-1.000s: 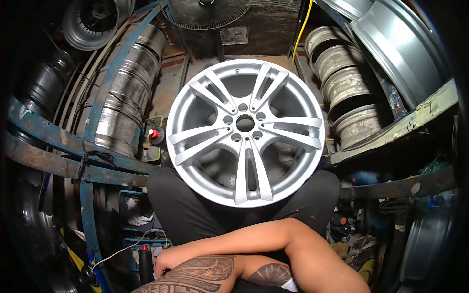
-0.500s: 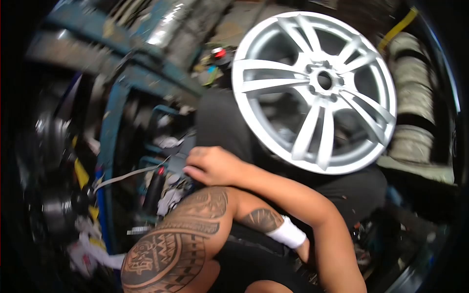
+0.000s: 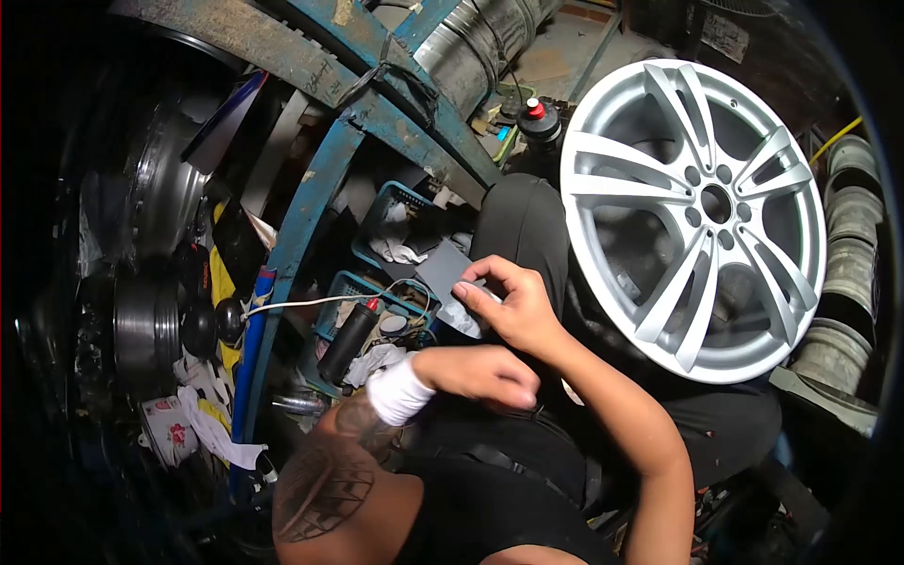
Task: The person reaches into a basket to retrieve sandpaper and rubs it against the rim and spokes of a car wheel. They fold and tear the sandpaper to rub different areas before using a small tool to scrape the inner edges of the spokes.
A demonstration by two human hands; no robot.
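My right hand [image 3: 518, 301] pinches a small dark grey sheet, looking like sandpaper [image 3: 441, 271], between thumb and fingers over my knee. Below it, my left hand [image 3: 485, 375], with a white wristband [image 3: 399, 391], is curled closed above my lap. Its fingertips are blurred, and I cannot tell whether anything is inside them. A silver alloy wheel rim [image 3: 692, 363] with paired spokes rests across my legs, right of both hands and apart from them. Whitish crumpled material [image 3: 459, 318] shows just under the sheet.
Blue baskets [image 3: 386, 202] with rags stand left of my knee. A black bottle [image 3: 348, 341] with a red tip leans there; another dark bottle [image 3: 539, 122] stands beyond the knee. A blue metal frame [image 3: 306, 202] runs along the left. More rims [image 3: 852, 273] are stacked at right.
My left hand has come up from low at the right to beside my right hand. The right hand has shifted right and up, and the sheet now shows clearly. The view has turned.
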